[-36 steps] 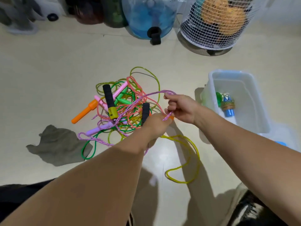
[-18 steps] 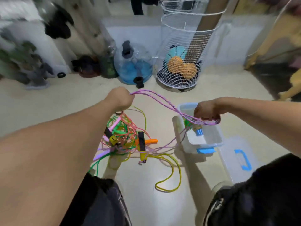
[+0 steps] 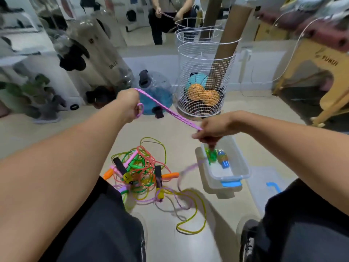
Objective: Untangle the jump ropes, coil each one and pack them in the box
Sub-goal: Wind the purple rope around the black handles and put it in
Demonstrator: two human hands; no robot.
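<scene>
Nearest the camera, both forearms reach out over dark trouser legs and a dark shoe (image 3: 248,241) on the pale floor (image 3: 188,248). A loose loop of yellow-green rope (image 3: 190,222) lies on that floor between the legs.

A little farther out sits the tangle of jump ropes (image 3: 140,173): green, red, yellow and purple cords knotted together with black, pink and orange handles sticking out. To its right stands the clear plastic box (image 3: 239,163) with a blue latch; inside it lie a coiled rope with a blue handle (image 3: 223,160) and a green one (image 3: 212,155). The box's lid (image 3: 264,183), with a blue handle, lies flat on the floor just beside it.

Above these, the purple rope (image 3: 170,112) runs taut between the two hands. The left hand (image 3: 128,104) is a closed grip around the rope, with a small loop poking out below the fist. The right hand (image 3: 211,128), lower and directly over the box, pinches the other end of the stretched strands between curled fingers; a blurred purple length trails down from it toward the tangle.

Beyond the hands stand a blue water jug (image 3: 155,93) and a white wire basket (image 3: 204,80) holding orange and teal balls, with a mirror (image 3: 143,21) at the wall behind.
</scene>
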